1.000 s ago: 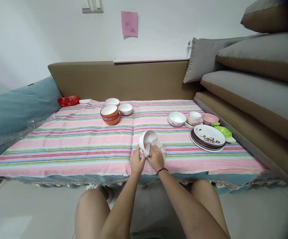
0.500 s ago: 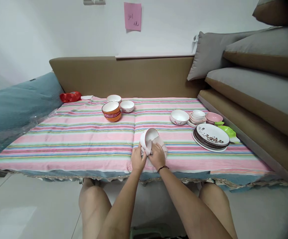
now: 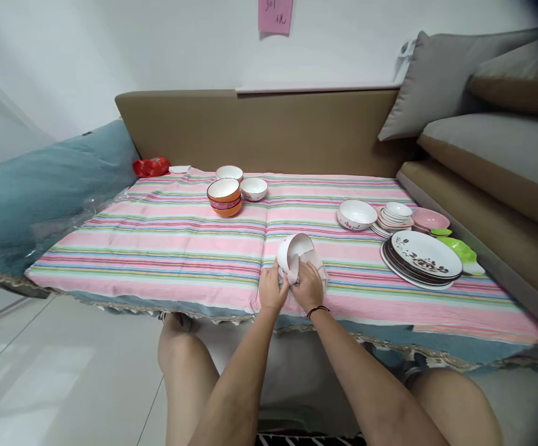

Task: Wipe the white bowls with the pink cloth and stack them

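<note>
A white bowl (image 3: 286,252) with a dark rim is tilted on its side near the front edge of the striped cloth. My left hand (image 3: 273,288) is closed on the bowl's lower left side. In my right hand (image 3: 309,287) is a pale cloth (image 3: 318,263), bunched and pressed against the inside of the bowl. Part of this cloth folds over the rim between my hands, and part lies beneath the bowl. The fingertips of my right hand are partly hidden by the cloth.
Left of centre stand stacked orange and red bowls (image 3: 225,199) and two white bowls (image 3: 254,188). To the right are a large white bowl (image 3: 357,214), small stacked dishes (image 3: 397,212), a pink bowl (image 3: 430,218), brown-patterned plates (image 3: 424,254) and a green dish (image 3: 457,250). Cushions (image 3: 496,148) line the right side.
The whole view has shifted, so the scene sits further right. My hands stay on the bowl and the cloth, with little change in their grip.
</note>
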Tool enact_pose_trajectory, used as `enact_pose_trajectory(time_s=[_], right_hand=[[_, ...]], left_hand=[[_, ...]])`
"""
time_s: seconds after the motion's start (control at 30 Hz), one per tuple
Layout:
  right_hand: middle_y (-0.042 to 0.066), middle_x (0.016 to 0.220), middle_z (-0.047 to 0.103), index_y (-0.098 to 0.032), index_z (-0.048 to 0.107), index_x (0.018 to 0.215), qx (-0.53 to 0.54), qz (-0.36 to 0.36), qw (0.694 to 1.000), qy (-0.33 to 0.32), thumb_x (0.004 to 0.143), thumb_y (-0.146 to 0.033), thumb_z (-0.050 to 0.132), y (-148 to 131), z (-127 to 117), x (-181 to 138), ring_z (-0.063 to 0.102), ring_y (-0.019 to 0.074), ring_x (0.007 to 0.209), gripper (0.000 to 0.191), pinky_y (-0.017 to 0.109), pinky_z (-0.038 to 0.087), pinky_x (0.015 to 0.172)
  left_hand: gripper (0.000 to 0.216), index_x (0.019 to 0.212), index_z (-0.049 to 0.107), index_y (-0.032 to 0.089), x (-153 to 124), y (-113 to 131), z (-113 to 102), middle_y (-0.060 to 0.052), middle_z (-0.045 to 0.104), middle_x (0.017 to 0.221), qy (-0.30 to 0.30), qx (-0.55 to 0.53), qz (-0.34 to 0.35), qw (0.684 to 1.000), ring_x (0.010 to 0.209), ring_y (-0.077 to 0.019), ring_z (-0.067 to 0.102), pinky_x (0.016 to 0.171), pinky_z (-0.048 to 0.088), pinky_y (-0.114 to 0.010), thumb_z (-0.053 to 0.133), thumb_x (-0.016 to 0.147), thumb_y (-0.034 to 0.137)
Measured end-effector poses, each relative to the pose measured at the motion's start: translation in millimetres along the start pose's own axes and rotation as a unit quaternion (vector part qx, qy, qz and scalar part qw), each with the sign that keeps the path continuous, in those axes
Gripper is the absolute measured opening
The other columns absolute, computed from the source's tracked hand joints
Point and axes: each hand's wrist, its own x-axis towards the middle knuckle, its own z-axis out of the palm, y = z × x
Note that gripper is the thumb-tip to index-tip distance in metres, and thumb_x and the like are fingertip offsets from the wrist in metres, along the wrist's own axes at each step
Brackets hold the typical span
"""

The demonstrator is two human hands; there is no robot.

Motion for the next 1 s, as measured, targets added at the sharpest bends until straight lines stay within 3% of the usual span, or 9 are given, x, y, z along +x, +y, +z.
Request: enact_pose_trajectory(time_s=[0.47,0.73,1.0], right_hand=[[0.014,0.115,0.069,-0.015,0.065,0.113,0.014,0.017,1.0,-0.02,0.085,-0.029,0.057,2,1,-1,0.061,0.0279,0.11,0.032,0.048,0.038,0.11],[0.013,0.108,0.07,-0.014,0.067,0.107,-0.002,0.035,0.999,-0.039,0.084,-0.027,0.057,-5,-4,10,0.061,0.0252,0.108,0.027,0.043,0.037,0.111],[0.013,0.106,0.07,-0.015,0.066,0.109,-0.005,0.041,0.998,-0.049,0.084,-0.028,0.057,-7,-6,13,0.06,0.0253,0.108,0.03,0.044,0.037,0.111]], left_hand=[[0.052,0.141,0.045,0.012,1,4,-3,-0.014,0.065,0.1,-0.001,-0.009,-0.008,1.0,0.097,-0.029,0.053,0.085,0.043,-0.04,0.042,0.093,0.032],[0.053,0.139,0.047,0.007,8,1,-4,-0.015,0.065,0.096,0.0,-0.001,-0.001,1.0,0.095,-0.031,0.052,0.084,0.042,-0.041,0.039,0.093,0.034],[0.053,0.139,0.047,0.011,10,2,-6,-0.015,0.064,0.099,-0.006,-0.005,-0.003,1.0,0.095,-0.0308,0.053,0.081,0.043,-0.04,0.038,0.094,0.037]])
